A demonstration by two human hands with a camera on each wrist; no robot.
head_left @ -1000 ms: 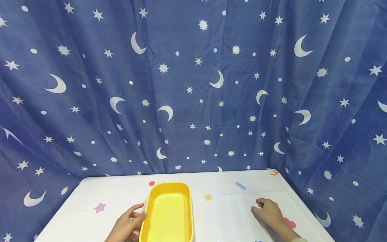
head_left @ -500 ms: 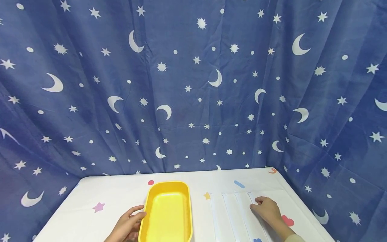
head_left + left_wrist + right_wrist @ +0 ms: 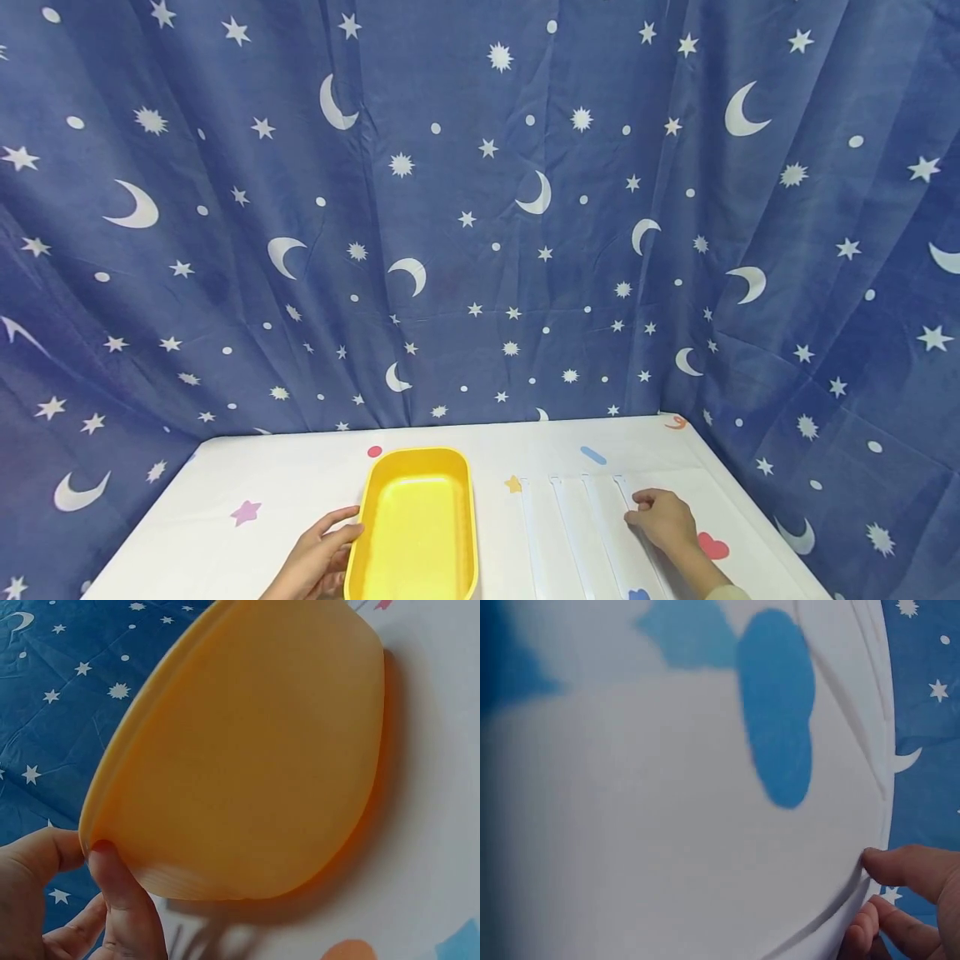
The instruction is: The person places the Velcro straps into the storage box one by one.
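A yellow rectangular bin point(image 3: 416, 542) with rounded corners stands on the table, with nothing inside. My left hand point(image 3: 315, 554) is at its left side, and in the left wrist view thumb point(image 3: 124, 889) and index finger pinch the rim. Several long white strips, which look like cable ties point(image 3: 568, 533), lie side by side to the right of the bin. At the rightmost cable tie point(image 3: 623, 490) is my right hand point(image 3: 663, 523). The right wrist view shows thumb and fingers around that strip point(image 3: 829, 915), pinching it near its far end.
The white tablecloth point(image 3: 300, 475) carries printed coloured shapes, among them a purple star point(image 3: 246, 512) and a red heart point(image 3: 712, 546). A blue curtain point(image 3: 480, 208) with moons and stars surrounds the table at the back and sides.
The head view has shifted slightly. Both hands stay where they were, the left at the bin and the right at the rightmost cable tie.
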